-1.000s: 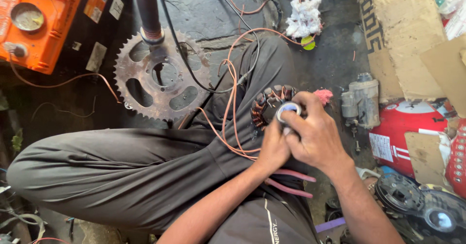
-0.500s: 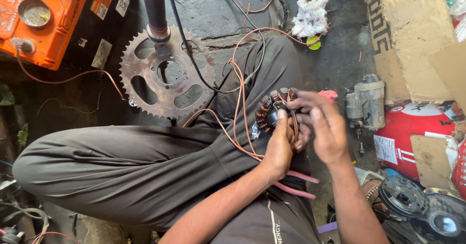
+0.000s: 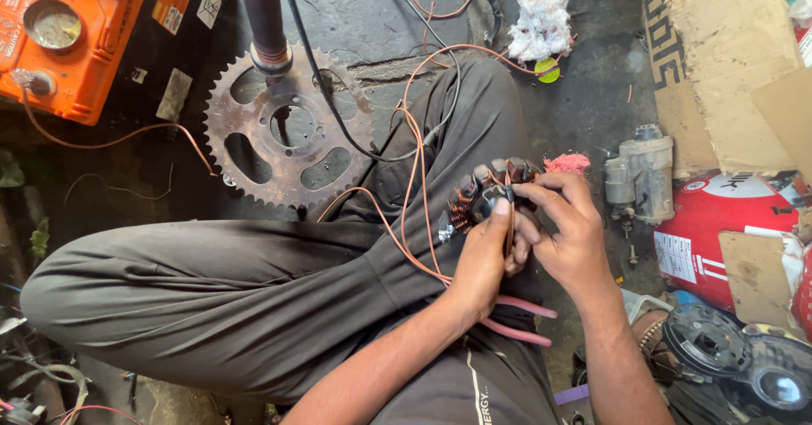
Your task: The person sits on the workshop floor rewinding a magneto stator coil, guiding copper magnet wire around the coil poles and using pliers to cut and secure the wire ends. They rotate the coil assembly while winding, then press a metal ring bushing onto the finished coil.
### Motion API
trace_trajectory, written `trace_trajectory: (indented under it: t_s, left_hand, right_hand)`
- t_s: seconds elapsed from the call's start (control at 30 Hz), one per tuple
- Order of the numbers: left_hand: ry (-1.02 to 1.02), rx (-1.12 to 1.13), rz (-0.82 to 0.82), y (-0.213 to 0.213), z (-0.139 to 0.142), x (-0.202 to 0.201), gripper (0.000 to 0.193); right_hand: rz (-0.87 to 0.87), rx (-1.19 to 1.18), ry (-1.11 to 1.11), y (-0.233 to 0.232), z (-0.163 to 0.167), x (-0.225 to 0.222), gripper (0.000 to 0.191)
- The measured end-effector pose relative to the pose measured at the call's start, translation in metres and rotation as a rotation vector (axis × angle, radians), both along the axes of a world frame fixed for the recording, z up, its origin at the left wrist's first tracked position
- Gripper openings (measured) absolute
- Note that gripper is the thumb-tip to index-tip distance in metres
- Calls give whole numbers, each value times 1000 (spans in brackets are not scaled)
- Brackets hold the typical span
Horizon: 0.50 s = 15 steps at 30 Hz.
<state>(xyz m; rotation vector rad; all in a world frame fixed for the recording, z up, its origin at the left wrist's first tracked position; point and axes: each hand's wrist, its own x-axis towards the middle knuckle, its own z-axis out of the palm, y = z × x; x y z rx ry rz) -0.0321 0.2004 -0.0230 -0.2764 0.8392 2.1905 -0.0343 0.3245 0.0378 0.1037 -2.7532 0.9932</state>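
Note:
I sit cross-legged on the floor with a round stator coil (image 3: pixel 480 190), wound in copper wire, held over my knee. My left hand (image 3: pixel 482 260) grips the coil from below, thumb pressed on its centre. Fingers of my right hand (image 3: pixel 568 235) pinch a strand of copper wire (image 3: pixel 412 180) at the coil's top edge. The wire loops away over my grey trouser leg (image 3: pixel 254 298) toward the floor. Pink-handled pliers (image 3: pixel 524 319) lie on my lap under my left wrist.
A rusty chain sprocket (image 3: pixel 286 129) lies on the floor ahead, with a dark pipe (image 3: pixel 260 15) above it. An orange battery (image 3: pixel 72 27) sits at the far left. A white rag (image 3: pixel 541 23), cardboard box (image 3: pixel 719 61), red canister (image 3: pixel 727 230) and grey motor part (image 3: pixel 641 175) crowd the right.
Both hands have shifted slightly right with the coil. My right fingers have moved from covering the coil's centre to pinching the wire at its top edge.

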Motion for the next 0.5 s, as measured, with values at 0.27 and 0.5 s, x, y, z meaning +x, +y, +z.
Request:
trace_trajectory:
  t_s: [0.27, 0.5]
  left_hand:
    - [432, -341, -86, -25, 25, 8, 53]
    - [920, -792, -86, -70, 39, -6, 33]
  right_hand:
    - [93, 205, 159, 7, -3, -1, 40]
    - [25, 29, 116, 1, -16, 5, 40]
